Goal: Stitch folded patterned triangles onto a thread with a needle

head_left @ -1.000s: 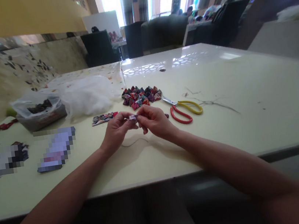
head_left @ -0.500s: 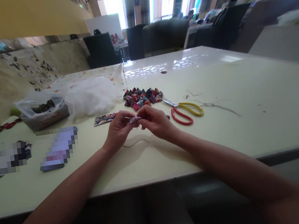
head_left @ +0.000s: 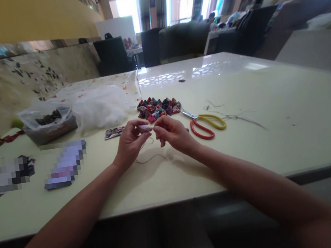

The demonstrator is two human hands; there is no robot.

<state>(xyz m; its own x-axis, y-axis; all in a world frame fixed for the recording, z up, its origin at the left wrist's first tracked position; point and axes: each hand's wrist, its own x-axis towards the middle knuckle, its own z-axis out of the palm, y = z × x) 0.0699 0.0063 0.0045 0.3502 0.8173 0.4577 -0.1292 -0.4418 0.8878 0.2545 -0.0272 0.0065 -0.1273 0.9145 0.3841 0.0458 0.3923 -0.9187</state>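
My left hand (head_left: 128, 142) pinches a small folded piece of pinkish fabric (head_left: 144, 128) between thumb and fingers, above the table. Close by on its right, my right hand (head_left: 172, 132) has thumb and forefinger pressed together; whatever they grip is too small to make out. A dark thread (head_left: 152, 158) curls on the table below the hands. Just beyond them lies a cluster of pointed, patterned fabric pieces (head_left: 158, 107). A flat strip of printed fabric (head_left: 113, 133) rests left of my left hand. Scissors (head_left: 204, 125) with one red and one yellow handle lie to the right.
Back left stand a plastic bag (head_left: 49, 124) with dark contents and a bag of white stuffing (head_left: 98, 108). Two pixelated items lie at left, one a flat rectangle (head_left: 66, 164). Loose threads (head_left: 238, 117) lie right of the scissors. Chairs (head_left: 184, 41) stand beyond the table (head_left: 277, 133).
My right hand has drawn slightly right, away from the fabric, and its fingers have curled. More of the fabric shows in my left hand, which has tilted it upward.
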